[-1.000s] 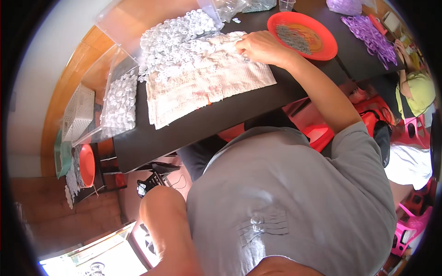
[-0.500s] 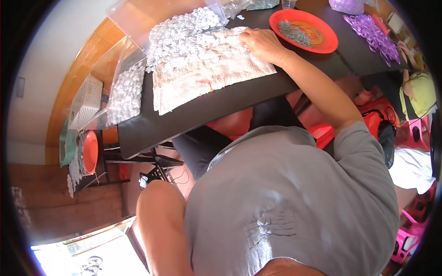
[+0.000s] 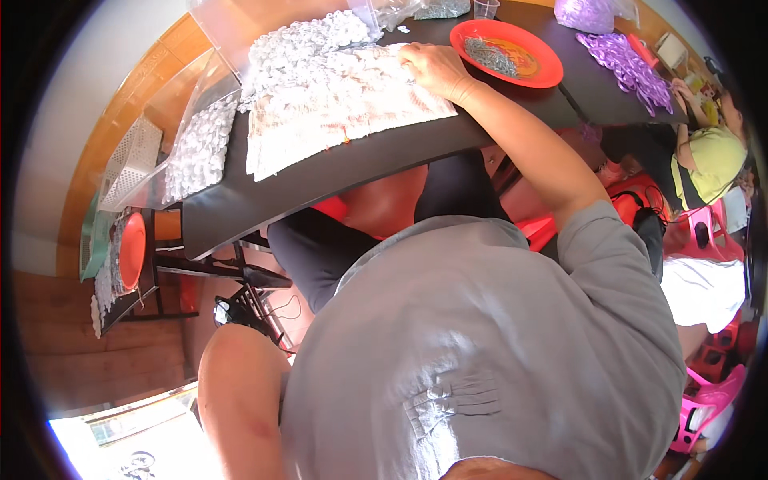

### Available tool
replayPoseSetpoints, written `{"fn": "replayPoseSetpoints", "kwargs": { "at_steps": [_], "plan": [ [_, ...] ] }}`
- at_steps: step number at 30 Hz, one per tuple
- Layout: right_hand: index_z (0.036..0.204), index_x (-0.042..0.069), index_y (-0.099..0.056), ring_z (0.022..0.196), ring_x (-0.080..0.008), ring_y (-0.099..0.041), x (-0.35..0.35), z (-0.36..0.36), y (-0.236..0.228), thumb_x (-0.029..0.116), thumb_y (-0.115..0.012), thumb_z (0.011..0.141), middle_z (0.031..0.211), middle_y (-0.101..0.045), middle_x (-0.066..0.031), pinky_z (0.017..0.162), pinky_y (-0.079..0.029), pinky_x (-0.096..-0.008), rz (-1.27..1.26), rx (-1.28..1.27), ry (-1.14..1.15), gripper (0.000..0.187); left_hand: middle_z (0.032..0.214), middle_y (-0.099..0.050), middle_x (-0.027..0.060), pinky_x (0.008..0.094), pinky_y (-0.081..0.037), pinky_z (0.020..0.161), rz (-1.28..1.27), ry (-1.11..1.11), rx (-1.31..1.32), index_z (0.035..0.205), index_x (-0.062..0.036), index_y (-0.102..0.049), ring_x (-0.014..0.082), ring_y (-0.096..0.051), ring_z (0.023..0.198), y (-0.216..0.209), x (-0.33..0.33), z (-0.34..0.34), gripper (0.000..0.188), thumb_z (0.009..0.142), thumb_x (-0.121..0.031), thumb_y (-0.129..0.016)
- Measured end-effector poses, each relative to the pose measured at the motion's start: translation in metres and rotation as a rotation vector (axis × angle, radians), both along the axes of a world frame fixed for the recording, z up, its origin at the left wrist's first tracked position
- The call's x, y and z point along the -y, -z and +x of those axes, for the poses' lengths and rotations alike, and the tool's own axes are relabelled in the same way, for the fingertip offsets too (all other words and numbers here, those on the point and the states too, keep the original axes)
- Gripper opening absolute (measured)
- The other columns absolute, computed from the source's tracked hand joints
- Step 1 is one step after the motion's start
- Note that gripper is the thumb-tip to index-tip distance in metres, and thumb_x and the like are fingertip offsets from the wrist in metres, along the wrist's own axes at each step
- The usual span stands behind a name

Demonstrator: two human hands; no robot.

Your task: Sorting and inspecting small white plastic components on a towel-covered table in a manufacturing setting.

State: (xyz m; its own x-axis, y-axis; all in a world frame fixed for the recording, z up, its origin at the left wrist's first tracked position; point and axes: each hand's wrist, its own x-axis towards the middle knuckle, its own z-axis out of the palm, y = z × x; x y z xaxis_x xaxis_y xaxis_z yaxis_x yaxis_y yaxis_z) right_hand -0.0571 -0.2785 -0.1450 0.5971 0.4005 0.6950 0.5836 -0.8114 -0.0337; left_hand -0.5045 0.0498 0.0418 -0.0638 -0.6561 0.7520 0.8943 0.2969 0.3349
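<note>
on the black tabletop [image 3: 240, 200] lies a pale cloth [image 3: 352, 128], with a heap of small white pieces [image 3: 312, 44] over its upper part. the right hand [image 3: 434, 70] is at the cloth's right end, near the red plate [image 3: 548, 74], its fingers [image 3: 410, 56] bent inward; whether they hold a piece, i cannot tell. the left hand is hidden from me.

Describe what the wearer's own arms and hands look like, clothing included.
The right hand is ungloved. The right forearm is uncovered too, up to a loose, plain grey short sleeve that ends near the elbow. The visible part of the left arm is also bare; the left hand is out of view.
</note>
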Motion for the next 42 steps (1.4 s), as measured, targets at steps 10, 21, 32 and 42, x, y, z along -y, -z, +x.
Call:
{"fn": "replayPoseSetpoints", "kwargs": {
  "at_steps": [10, 21, 32, 42],
  "plan": [
    [0.09, 0.015, -0.061, 0.078, -0.0293, -0.067, -0.001, 0.004, 0.001, 0.015, -0.053, 0.084, 0.086, -0.068, -0.005, 0.064, -0.051, -0.0454, 0.036, 0.021, -0.033, 0.01, 0.108, -0.061, 0.0107, 0.0353, -0.048, 0.088, 0.115, 0.254, -0.027, 0.111, 0.0011, -0.058, 0.0183, -0.057, 0.101, 0.02, -0.009, -0.029, 0.033, 0.094, -0.027, -0.063],
    [0.091, 0.014, -0.058, 0.08, -0.0276, -0.065, 0.002, 0.002, -0.004, 0.015, -0.056, 0.086, 0.085, -0.066, -0.0035, 0.063, -0.05, -0.0422, 0.094, 0.067, 0.002, 0.006, 0.116, -0.059, 0.0123, 0.0339, -0.045, 0.092, 0.31, 0.678, -0.2, 0.117, 0.0023, -0.054, 0.0194, -0.055, 0.106, 0.016, 0.003, 0.003, 0.041, 0.091, -0.026, -0.067],
    [0.089, 0.014, -0.057, 0.077, -0.0233, -0.065, -0.001, -0.008, -0.012, 0.009, -0.057, 0.084, 0.083, -0.064, -0.0001, 0.061, -0.05, -0.0382, 0.127, 0.062, -0.107, 0.007, 0.105, -0.06, 0.012, 0.0322, -0.045, 0.081, 0.035, 1.385, -0.818, 0.106, 0.0021, -0.057, 0.0185, -0.056, 0.095, 0.007, 0.047, 0.086, 0.03, 0.086, -0.017, -0.067],
    [0.088, 0.014, -0.06, 0.074, -0.0271, -0.064, 0.001, -0.012, -0.016, 0.014, -0.057, 0.082, 0.084, -0.065, -0.0013, 0.063, -0.049, -0.0421, 0.193, -0.029, -0.139, 0.007, 0.096, -0.06, 0.0117, 0.0306, -0.044, 0.071, -0.361, 2.031, -1.382, 0.096, 0.002, -0.059, 0.0176, -0.056, 0.084, 0.019, 0.04, 0.137, 0.02, 0.081, -0.009, -0.067]
  ]
}}
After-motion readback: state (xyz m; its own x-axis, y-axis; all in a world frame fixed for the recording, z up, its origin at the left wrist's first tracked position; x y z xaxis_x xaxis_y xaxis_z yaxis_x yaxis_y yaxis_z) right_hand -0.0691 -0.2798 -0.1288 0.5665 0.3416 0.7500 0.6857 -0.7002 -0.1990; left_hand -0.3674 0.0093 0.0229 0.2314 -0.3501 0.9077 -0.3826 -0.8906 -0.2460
